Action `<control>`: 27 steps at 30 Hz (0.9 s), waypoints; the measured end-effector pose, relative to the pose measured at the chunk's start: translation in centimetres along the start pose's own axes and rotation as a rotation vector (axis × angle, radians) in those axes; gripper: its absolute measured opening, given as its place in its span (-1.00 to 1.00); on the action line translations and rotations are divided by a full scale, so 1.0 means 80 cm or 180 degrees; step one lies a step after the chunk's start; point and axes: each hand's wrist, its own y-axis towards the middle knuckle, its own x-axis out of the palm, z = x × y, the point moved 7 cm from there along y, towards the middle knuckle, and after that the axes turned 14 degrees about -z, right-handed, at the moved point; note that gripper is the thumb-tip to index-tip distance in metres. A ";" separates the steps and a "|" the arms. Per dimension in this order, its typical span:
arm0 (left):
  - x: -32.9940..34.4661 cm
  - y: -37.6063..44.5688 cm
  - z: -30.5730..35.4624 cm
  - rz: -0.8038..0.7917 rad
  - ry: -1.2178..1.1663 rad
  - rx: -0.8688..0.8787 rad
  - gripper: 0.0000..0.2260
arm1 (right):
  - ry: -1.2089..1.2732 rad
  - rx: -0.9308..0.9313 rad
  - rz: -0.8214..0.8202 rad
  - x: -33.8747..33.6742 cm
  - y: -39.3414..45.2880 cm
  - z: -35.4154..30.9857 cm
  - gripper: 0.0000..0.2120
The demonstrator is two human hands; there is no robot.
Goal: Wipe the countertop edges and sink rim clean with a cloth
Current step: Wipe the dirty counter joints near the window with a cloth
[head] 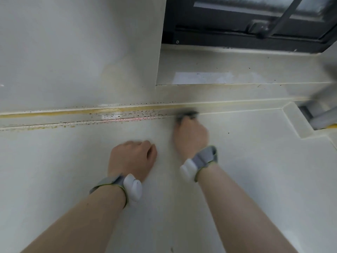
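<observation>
A cream countertop (237, 161) fills the view, with a raised back edge (109, 114) that carries yellow staining and many dark specks. My right hand (190, 136) is shut on a dark grey cloth (186, 115), blurred by motion, and presses it against that back edge just right of the speckled stretch. On the counter, my left hand (132, 157) rests as a loose fist with nothing visible in it. Both wrists wear grey bands with white pods. No sink shows in this view.
A pale wall panel (78, 52) rises behind the left half of the counter. Behind the right half lie a stepped sill (237, 70) and a dark window frame (255, 33). At the far right a notch in the counter holds a blurred grey fixture (321, 114).
</observation>
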 end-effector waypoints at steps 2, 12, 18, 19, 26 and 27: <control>0.000 0.000 0.000 0.0041 -0.0020 0.0029 -0.63 | 0.0027 -0.0545 -0.0035 0.014 -0.028 -0.042 -0.83; 0.001 -0.001 -0.003 0.0023 -0.0034 -0.0006 -0.65 | 0.0144 0.0164 0.0209 -0.020 0.050 0.116 -0.59; 0.004 0.001 -0.002 -0.0055 -0.0002 0.0033 -0.65 | 0.0930 0.0528 -0.0055 -0.053 0.074 0.158 -0.71; 0.004 0.002 -0.002 -0.0063 0.0022 0.0035 -0.65 | 0.1291 0.0432 -0.0092 -0.054 0.068 0.146 -0.74; 0.001 0.001 -0.002 -0.0023 0.0029 0.0041 -0.65 | 0.2152 -0.1397 0.0265 -0.062 -0.003 -0.005 -0.79; 0.002 0.001 -0.002 -0.0034 0.0025 0.0043 -0.64 | 0.1820 -0.1643 0.0469 -0.058 -0.006 -0.022 -0.79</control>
